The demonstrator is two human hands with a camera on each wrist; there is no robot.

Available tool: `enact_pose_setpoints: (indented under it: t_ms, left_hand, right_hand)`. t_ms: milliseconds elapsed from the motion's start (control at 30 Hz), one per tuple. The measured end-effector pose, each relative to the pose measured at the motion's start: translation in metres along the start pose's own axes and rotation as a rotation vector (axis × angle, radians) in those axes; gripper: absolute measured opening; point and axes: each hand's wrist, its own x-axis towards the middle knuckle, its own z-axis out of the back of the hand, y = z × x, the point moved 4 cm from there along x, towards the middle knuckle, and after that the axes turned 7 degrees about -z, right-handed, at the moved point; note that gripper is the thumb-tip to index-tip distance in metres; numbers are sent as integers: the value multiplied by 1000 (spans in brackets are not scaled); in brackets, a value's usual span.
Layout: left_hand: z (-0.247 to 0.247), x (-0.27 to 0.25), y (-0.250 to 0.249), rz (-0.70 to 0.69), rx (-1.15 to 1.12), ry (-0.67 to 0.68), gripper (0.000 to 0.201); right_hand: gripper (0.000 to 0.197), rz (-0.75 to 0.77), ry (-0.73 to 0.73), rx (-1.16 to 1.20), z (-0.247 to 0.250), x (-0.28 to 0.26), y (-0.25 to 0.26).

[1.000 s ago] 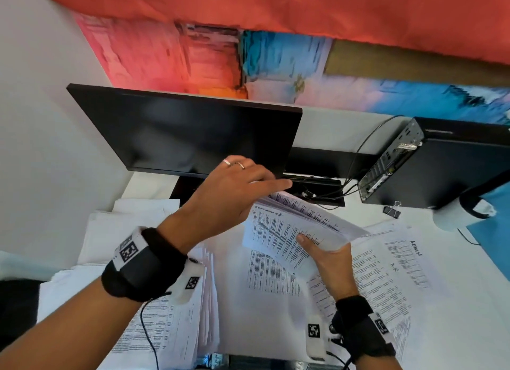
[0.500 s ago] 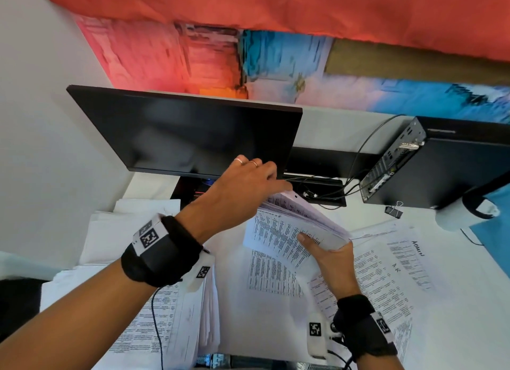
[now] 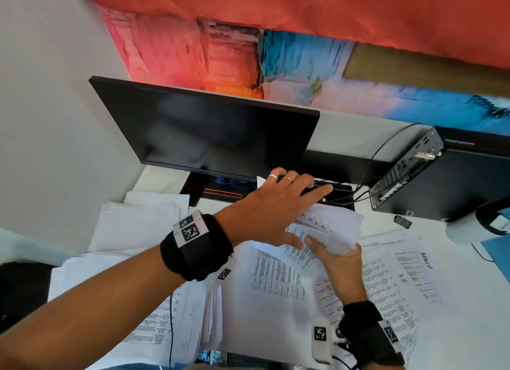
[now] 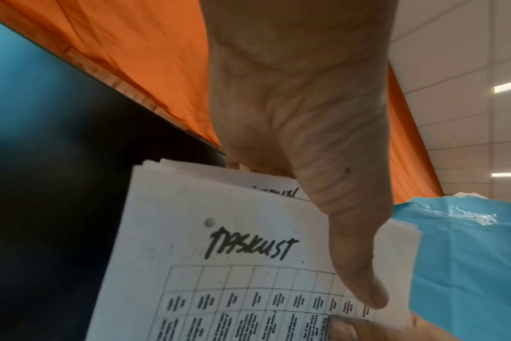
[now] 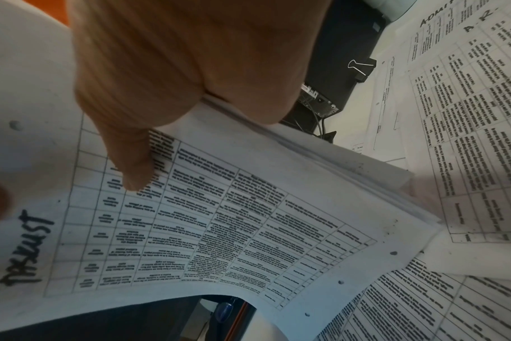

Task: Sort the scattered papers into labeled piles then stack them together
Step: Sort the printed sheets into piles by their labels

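My right hand point(image 3: 339, 262) holds up a thick bundle of printed sheets point(image 3: 331, 226) from below, its thumb point(image 5: 132, 161) on the front page. That front page point(image 4: 248, 253) carries the handwritten heading "TASKLIST" above a table point(image 5: 219, 219). My left hand point(image 3: 287, 212) reaches over the bundle's far top edge, with the thumb point(image 4: 350, 253) on the front sheet and the fingers behind the stack. Under the bundle a printed sheet point(image 3: 276, 276) lies flat. To the right lies a pile headed "ADMIN" point(image 3: 408, 281), and more piles lie at the left point(image 3: 132, 226) and front left point(image 3: 171, 322).
A black monitor point(image 3: 209, 132) stands just behind my hands. A black mini PC point(image 3: 447, 176) with cables point(image 3: 358, 193) sits at the back right, with a binder clip point(image 3: 403, 219) before it. A blue sheet point(image 3: 496, 248) covers the far right edge.
My left hand has slid forward over the bundle toward the monitor base, and its thumb has come down on the front sheet. The right hand has kept its hold.
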Motion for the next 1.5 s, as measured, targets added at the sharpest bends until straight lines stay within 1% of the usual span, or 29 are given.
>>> enact_pose_setpoints:
  t_ms: [33,100,167,233,267,333,367,433,500,533,567,633,733,767,833,900,933,1000,1033,1100,1133,1200,1233,1267,1333,1367,1433,1467,1500]
  left_hand:
    - [2,4,-1,-28,-5,0,107]
    - [6,10,0,-81,-94,-3,86]
    - [11,12,6,-80,-217,16,59]
    - [12,16,11,-93,-219,49,28]
    - [11,18,14,-96,-212,72,16]
    - [16,18,22,-54,-279,101,5]
    - [23,14,29,-4,-345,97,4]
    - [38,-3,53,156,-527,12,8]
    - [46,-32,79,350,-792,-113,11]
    - [40,-47,87,442,-949,-141,13]
    - [33,-60,89,514,-1083,-149,17]
    - [13,-79,84,585,-1233,-148,32]
    - [-30,-89,65,613,-1434,-165,45]
    - [-43,-91,60,626,-1479,-179,48]
    - [-63,-92,53,655,-1544,-239,53]
    - [-78,-93,51,677,-1559,-309,54]
    - [-86,-95,51,689,-1563,-347,54]
    - [-105,-102,53,721,-1563,-390,55]
    - [-116,-108,53,741,-1554,-378,56]
    - [-138,-117,48,764,-1494,-281,56]
    - [-148,-121,44,779,-1437,-230,51]
    - [-160,-126,38,830,-1335,-211,34]
    - [-158,-127,37,858,-1296,-234,28]
    - [-148,-129,36,876,-1261,-276,24]
    - [-114,-140,41,887,-1225,-408,24]
    - [-95,-151,47,919,-1213,-481,26]
    - [-62,-191,62,1024,-1127,-593,28]
    - [-47,-216,67,1064,-1074,-601,34]
    - [-35,-241,72,1084,-1023,-576,39]
  right_hand:
    - [32,-5,-2,2,-1,-1,2]
    - [32,0,-6,0,-2,-2,5]
    - [30,18,-2,-21,-2,-3,9]
    - [27,20,2,-32,-2,-3,10]
    - [27,14,6,-35,-1,-3,11]
    - [28,7,12,-57,4,-2,12]
    - [30,11,7,-83,9,-2,12]
    - [32,1,-68,-142,31,-3,4]
    - [30,-43,-185,-122,59,-11,-11]
    - [29,-60,-203,-100,68,-15,-18]
    - [33,-89,-199,-83,70,-19,-23]
    - [41,-157,-184,-98,66,-26,-31]
    - [61,-157,-249,-218,58,-21,-28]
    - [64,-154,-281,-231,59,-18,-26]
    - [69,-128,-280,-238,57,-10,-20]
    - [78,-95,-248,-248,60,-2,-17]
    - [79,-85,-241,-251,59,-1,-13]
    - [73,-82,-248,-289,60,-1,-12]
    - [69,-100,-245,-323,57,-2,-13]
    - [61,-132,-219,-327,45,-5,-13]
    - [54,-131,-207,-317,40,-6,-17]
    - [33,-155,-184,-339,33,-9,-25]
    - [32,-163,-177,-360,30,-11,-24]
    - [40,-154,-169,-386,26,-13,-19]
    - [52,-106,-149,-472,13,-18,0]
    - [53,-77,-146,-511,3,-21,14]
    - [49,-37,-101,-546,-27,-30,36]
    - [51,-65,-53,-572,-44,-33,39]
    - [53,-101,20,-614,-61,-37,37]
